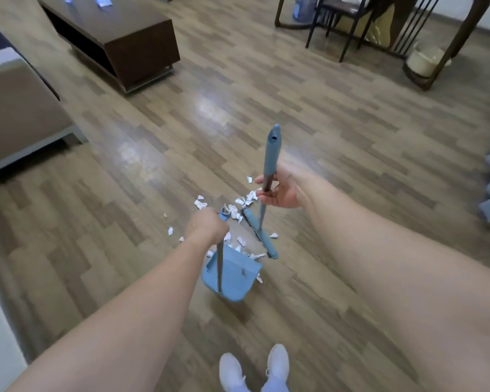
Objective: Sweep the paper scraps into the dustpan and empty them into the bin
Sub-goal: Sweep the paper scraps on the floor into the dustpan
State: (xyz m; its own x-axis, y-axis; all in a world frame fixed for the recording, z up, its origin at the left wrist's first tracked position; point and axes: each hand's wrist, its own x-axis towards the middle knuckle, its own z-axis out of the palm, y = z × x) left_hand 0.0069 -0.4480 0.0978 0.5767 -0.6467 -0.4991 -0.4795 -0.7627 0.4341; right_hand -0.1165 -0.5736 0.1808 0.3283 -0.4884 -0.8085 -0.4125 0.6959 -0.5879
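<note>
Two poles gripped: my left hand [207, 226] holds the dustpan [232, 274], my right hand [279, 190] the broom [262, 233] beside it among paper scraps [245, 200].

Both forearms are showing bare, with no sleeves, watches or bands reaching the left hand [207, 228] or right hand [280, 190]. The person is wearing white lace-up sneakers [255, 369] and what may be pale blue trousers, partly blurred.
</note>
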